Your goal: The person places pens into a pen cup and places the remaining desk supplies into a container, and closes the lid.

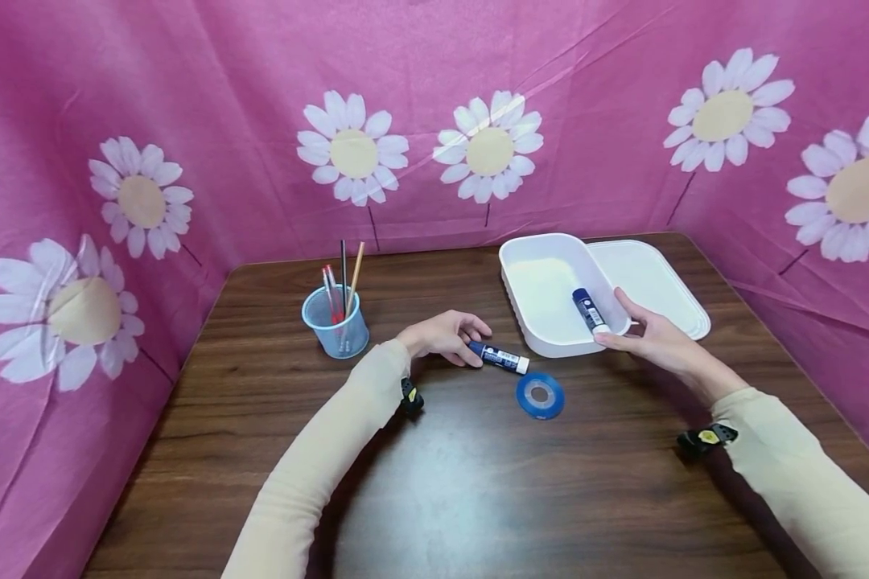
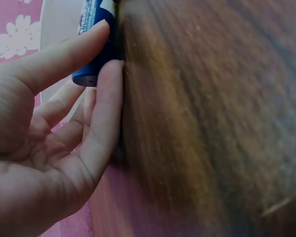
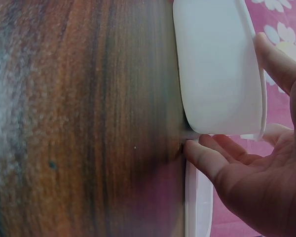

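Observation:
Thumb and fingertip of my left hand (image 1: pixel 445 336) pinch the dark blue end of a glue stick (image 1: pixel 503 358), whose white end points right along the tabletop. In the left wrist view, the glue stick's blue end (image 2: pixel 91 71) shows between the fingers. My right hand (image 1: pixel 655 342) holds the near right corner of a white plastic box (image 1: pixel 517 301). Seen from the right wrist, the thumb touches the box's rim and the other fingers are around the corner. Inside the box, a second blue glue stick (image 1: pixel 589 310) leans against the right wall, white end toward me.
A blue roll of tape (image 1: pixel 525 396) lies flat in front of the left hand's glue stick. Right of the box is a white lid (image 1: pixel 659 281), partly hidden by it. A light blue mesh cup (image 1: pixel 343 342) with several pens and pencils stands left on the wooden table (image 1: pixel 261 386).

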### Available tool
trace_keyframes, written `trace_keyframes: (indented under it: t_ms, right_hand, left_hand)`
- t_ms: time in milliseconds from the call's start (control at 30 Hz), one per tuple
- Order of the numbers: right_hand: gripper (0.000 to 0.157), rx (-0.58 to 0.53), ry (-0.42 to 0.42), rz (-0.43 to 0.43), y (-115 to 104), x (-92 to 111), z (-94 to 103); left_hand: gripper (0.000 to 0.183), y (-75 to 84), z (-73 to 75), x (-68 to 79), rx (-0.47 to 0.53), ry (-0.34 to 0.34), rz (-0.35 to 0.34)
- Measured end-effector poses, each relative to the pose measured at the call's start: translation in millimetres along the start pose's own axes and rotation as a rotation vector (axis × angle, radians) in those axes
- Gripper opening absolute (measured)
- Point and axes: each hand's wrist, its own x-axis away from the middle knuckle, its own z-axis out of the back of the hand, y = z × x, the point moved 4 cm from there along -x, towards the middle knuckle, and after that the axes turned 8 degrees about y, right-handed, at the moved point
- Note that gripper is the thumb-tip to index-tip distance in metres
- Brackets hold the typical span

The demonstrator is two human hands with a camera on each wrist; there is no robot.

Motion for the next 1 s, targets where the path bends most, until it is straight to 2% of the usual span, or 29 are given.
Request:
trace_keyframes:
  t_ms: [233,600,1000]
  right_hand:
    - [0.101,-0.007,-0.004,0.001,-2.4,0.5,-2.4]
    - [0.102,-0.018,-0.006,-0.012,1.7,1.7,0.2]
    - [0.099,0.003,0.008,0.015,0.7,2.8,0.3]
  left_hand:
    - [0.050,-5.5,1.1,-1.0,-0.034,-0.016,-0.002]
    - [0.037,-2.0,-2.4,-2.6,-0.057,-0.071,-0.006]
    - [0.038,-3.9,0.4,-2.8,-0.040,-0.056,-0.054]
